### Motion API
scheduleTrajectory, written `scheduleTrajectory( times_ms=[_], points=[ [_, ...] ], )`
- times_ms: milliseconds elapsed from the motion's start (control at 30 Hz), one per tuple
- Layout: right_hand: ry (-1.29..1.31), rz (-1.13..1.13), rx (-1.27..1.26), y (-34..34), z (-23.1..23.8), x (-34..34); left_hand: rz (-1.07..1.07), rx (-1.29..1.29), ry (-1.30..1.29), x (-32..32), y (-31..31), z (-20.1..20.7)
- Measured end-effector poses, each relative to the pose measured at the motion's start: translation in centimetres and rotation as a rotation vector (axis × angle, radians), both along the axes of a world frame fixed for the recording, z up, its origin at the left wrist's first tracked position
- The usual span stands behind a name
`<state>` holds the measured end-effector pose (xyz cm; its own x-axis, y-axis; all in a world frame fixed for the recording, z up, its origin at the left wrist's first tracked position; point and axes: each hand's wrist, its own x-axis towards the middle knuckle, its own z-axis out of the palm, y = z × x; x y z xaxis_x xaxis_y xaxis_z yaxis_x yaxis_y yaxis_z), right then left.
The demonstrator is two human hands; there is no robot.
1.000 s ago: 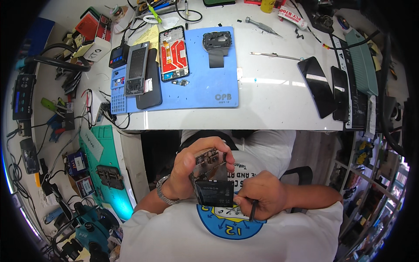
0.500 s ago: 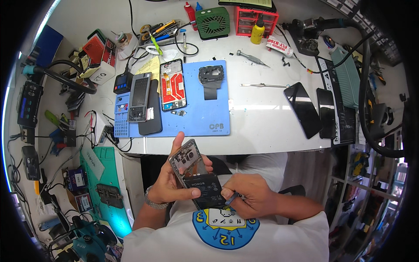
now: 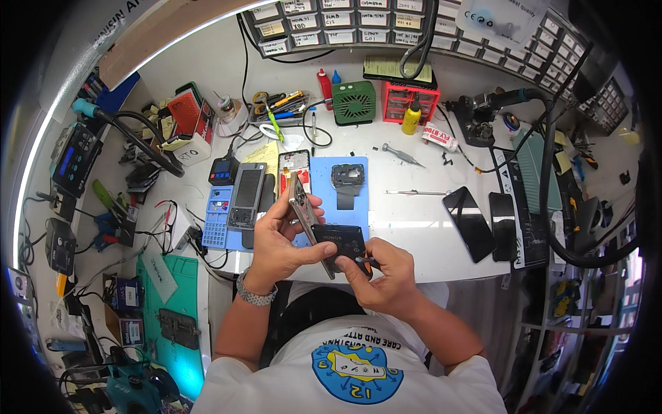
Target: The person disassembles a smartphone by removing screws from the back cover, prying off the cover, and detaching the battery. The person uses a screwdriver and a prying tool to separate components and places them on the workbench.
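Over the near edge of the bench, my left hand is closed round a slim phone frame, its thumb pressed along the side. The frame is tilted so that mostly its edge shows. A flat black phone battery sticks out to the right of the frame, angled away from it. My right hand pinches the battery's lower right part, thumb on its face. A small dark piece shows by the right fingers; its kind is unclear. Whether the battery's left edge still touches the frame is hidden by my left thumb.
On a blue mat lie a phone chassis with red panels, a grey phone part and a black camera-area part. Two dark phones lie right. A screwdriver, tweezers and a green fan stand farther back.
Both hands have risen from my lap to the bench edge. The frame has turned edge-on, and the battery, flat in it before, now juts out at an angle. My head view has tipped up.
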<state>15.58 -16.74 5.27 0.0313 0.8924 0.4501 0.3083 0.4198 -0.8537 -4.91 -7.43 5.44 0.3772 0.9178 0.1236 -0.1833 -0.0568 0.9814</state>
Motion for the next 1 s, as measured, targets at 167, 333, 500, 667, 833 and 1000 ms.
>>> scheduleTrajectory(
  times_ms=[167,333,500,667,833,1000],
  points=[
    [-0.092,-0.120,0.111,1.1,0.2,0.3,0.097,0.036,-0.051,1.5,0.6,-0.6],
    [-0.100,-0.172,0.197,2.3,-1.0,0.3,0.190,0.148,0.002,2.3,1.2,-1.1],
    [-0.102,-0.211,0.204,3.1,-1.7,0.0,0.264,0.218,0.041,2.7,1.4,-1.7],
    [-0.080,-0.391,0.115,4.1,-3.0,-0.2,0.341,0.301,0.098,2.8,0.8,-1.7],
    [0.153,-0.474,-0.216,6.1,-4.1,7.4,0.276,0.120,-0.060,0.4,1.2,-0.9],
    [0.060,-0.354,-0.584,2.7,-5.1,11.6,0.231,0.015,-0.171,-0.6,0.4,-1.0]
  ],
)
